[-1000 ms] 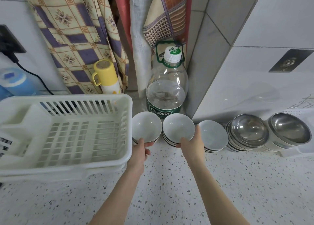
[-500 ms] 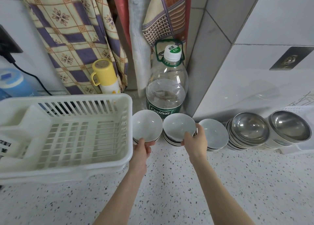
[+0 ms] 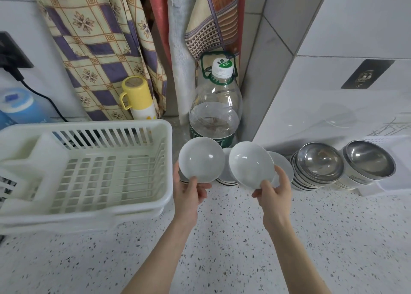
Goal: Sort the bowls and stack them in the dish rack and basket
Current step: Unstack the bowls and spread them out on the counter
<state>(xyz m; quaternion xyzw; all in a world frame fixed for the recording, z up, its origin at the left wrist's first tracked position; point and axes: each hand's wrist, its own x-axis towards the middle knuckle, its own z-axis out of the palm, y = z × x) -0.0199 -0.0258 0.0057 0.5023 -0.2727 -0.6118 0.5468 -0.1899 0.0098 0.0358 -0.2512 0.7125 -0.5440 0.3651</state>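
Note:
My left hand [image 3: 189,192] pinches the near rim of a white ceramic bowl [image 3: 201,159], lifted and tilted toward me. My right hand [image 3: 274,188] pinches a second white bowl [image 3: 250,166] the same way. Behind them, stacks of white bowls [image 3: 225,176] stay on the counter, another stack [image 3: 283,165] partly hidden by the right bowl. Two stacks of steel bowls [image 3: 318,162] [image 3: 369,160] stand further right. The white plastic dish rack [image 3: 89,167] sits to the left with nothing in it.
A large clear water bottle [image 3: 214,111] stands in the corner behind the bowls. A yellow-capped flask [image 3: 136,100] and hanging cloths are at the back. A white basket [image 3: 395,160] sits at the right edge under the far steel bowls. Speckled counter [image 3: 222,260] lies in front.
Both hands have lifted a white bowl off the left and middle stacks and tilted them toward me; before, they only gripped the rims on the counter.

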